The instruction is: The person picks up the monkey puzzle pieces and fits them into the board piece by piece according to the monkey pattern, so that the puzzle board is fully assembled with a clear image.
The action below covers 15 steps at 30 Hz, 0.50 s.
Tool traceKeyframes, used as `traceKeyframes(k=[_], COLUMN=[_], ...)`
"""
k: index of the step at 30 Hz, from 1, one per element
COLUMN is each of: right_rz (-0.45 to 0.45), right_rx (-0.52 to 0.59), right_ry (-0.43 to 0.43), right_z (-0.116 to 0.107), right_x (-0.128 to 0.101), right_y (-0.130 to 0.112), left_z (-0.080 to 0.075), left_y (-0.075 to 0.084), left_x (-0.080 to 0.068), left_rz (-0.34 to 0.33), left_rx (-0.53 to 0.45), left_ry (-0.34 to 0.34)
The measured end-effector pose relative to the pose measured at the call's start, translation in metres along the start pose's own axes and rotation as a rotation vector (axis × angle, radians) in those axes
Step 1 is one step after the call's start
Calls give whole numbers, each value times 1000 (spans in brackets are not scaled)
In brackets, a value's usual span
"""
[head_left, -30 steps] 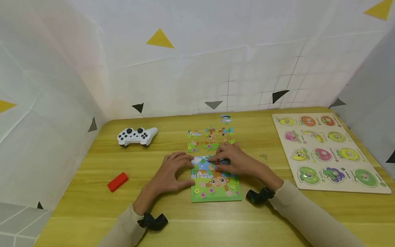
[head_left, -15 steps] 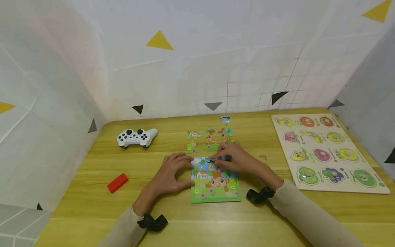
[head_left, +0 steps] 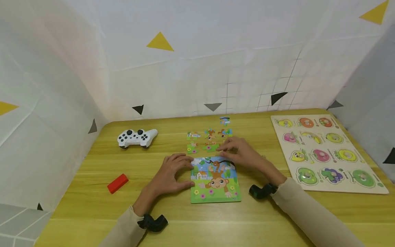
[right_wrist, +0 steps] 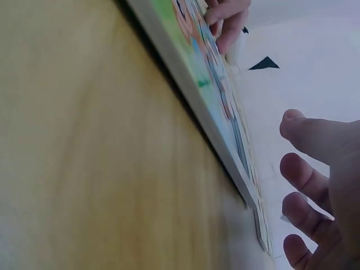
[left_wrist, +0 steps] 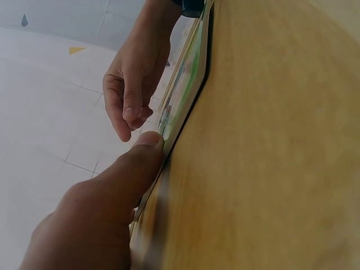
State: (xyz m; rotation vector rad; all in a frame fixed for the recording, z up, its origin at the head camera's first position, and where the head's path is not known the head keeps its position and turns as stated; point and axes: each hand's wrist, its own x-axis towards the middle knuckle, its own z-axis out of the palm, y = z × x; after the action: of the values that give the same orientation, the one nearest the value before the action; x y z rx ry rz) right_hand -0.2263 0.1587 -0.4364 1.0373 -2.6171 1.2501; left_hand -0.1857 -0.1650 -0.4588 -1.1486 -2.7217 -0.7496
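"Straight to the monkey puzzle (head_left: pixel 216 181), flat on the table (head_left: pixel 182 236), both hands at it!"

"Left hand (head_left: pixel 172 173) at nine o'clock, right hand (head_left: pixel 242 152) between one and two. What does the head view add?"

"The surroundings! Picture pieces (head_left: pixel 211 134) at twelve, some tucked behind the right hand. White game controller (head_left: pixel 135 138) at ten, red block (head_left: pixel 118 183) out at nine beyond the left hand, fruit board (head_left: pixel 345 187) between two and three."

"And the wrist views go low, down to the puzzle's side edge, which the head view barely gives us."

"Fingers, then! Left hand: thumb and fingers spread well apart, straddling the left edge. From above, fingertips up at the ten o'clock corner, thumb tip lower down at nine."

"The left wrist camera has that thumb (left_wrist: pixel 126 169) big and close, its tip right on the edge; the left hand's other fingers (right_wrist: pixel 228 28) turn up in the right wrist view instead."

"Over to the right hand: gently bent and holding nothing! From above, thumb and forefinger look close together."

"But its own wrist camera catches daylight between thumb and fingers, hovering just clear of the puzzle. Whether a fingertip brushes the pieces beyond, I can't tell."
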Motion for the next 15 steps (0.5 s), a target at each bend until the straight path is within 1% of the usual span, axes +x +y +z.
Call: traceKeyframes(k=[10,12,15], right_rz=[150,185,212], right_rx=[38,42,72], right_ry=[53,63,78], right_z=[-12,-14,-20], right_x=[-3,-3,-3], right_y=[12,11,0], left_z=[1,1,1], left_y=[0,0,0], left_x=[0,0,0], left_rz=[7,8,7], left_rx=[3,2,4], left_ry=[4,6,5])
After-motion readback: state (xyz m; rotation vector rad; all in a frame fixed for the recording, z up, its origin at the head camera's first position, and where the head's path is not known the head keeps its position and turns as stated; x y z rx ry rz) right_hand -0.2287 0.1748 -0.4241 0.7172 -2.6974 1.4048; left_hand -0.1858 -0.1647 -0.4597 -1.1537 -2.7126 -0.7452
